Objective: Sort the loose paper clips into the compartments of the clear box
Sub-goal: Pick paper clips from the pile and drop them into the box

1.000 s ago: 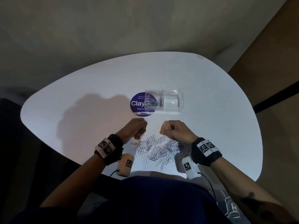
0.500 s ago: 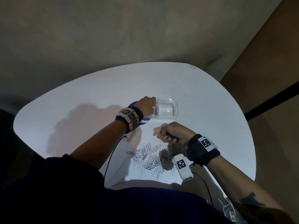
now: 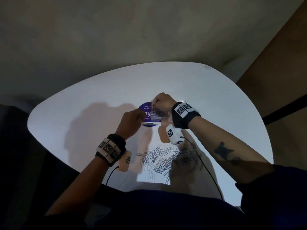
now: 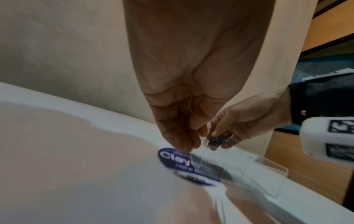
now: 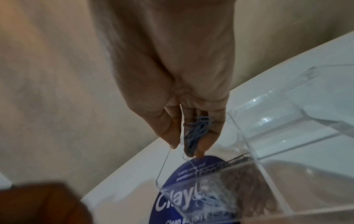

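White rounded table [image 3: 83, 113] under dim light; beige wall behind, wood panelling at the right. A round blue sticker [image 3: 146, 110] is fixed to the tabletop, with the clear box [image 3: 159, 116] set partly over it. A heap of loose paper clips [image 3: 162, 160] is spread at the near edge.

Right hand [image 3: 162, 101] is held above the box's left compartment, a bunch of clips [image 5: 197, 131] pinched between thumb and curled fingers. Left hand [image 3: 131, 120] is placed just left of the box, fingers straight and gathered, tips down over the sticker; nothing is seen held.

Clips already lying in the left compartment are shown by the right wrist view; the right compartment appears bare. The pinched bunch is hidden in the head view.
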A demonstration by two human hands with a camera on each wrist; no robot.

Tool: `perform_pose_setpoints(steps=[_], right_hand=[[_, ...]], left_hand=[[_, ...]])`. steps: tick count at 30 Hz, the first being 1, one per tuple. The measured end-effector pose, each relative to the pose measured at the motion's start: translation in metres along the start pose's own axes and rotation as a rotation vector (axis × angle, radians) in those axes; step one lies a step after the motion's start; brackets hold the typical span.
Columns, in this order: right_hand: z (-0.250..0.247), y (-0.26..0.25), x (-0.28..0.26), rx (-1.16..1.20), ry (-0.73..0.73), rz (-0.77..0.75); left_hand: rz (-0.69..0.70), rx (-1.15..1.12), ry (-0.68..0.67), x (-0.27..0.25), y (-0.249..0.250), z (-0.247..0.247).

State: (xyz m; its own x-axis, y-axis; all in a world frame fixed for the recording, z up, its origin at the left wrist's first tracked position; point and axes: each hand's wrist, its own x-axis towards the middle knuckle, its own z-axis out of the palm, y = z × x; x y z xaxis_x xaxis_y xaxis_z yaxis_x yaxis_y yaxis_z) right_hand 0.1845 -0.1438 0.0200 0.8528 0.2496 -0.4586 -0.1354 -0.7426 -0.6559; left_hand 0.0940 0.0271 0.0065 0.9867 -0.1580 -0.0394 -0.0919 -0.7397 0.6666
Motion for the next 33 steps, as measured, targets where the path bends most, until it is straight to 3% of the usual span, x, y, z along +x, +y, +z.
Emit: perform_pose_setpoints(steps=[4,8,13,16,21,25,33], right_hand=[[-0.002,0.005,-0.001,-0.102,-0.01,-0.052],[-0.005,0.01,-0.016,-0.162,-0.023,-0.109],[-0.001,0.03,-0.048,-0.054,0.099,-0.207],[0.0,0.055,-0.078,-0.115,0.081,-0.245],[-0.002,0.118,-0.128,-0.208,-0.039,-0.121],[0.001,0.16,-0.156,-0.311,-0.031,-0.006],[0.022,0.188,-0.188,-0.348,0.004,0.188]], left_hand=[[-0.017,-0.015,-0.008,-0.034,-0.028,0.009],[-0.033,0.014,-0.104,-0.06,-0.042,0.022],[0.022,0.211,-0.308,-0.079,-0.053,0.034],[0.012,0.296,-0.291,-0.087,-0.059,0.036],[0.048,0.388,-0.266,-0.093,-0.063,0.036],[0.064,0.375,-0.288,-0.094,-0.062,0.038],[0.084,0.296,-0.345,-0.088,-0.05,0.04]])
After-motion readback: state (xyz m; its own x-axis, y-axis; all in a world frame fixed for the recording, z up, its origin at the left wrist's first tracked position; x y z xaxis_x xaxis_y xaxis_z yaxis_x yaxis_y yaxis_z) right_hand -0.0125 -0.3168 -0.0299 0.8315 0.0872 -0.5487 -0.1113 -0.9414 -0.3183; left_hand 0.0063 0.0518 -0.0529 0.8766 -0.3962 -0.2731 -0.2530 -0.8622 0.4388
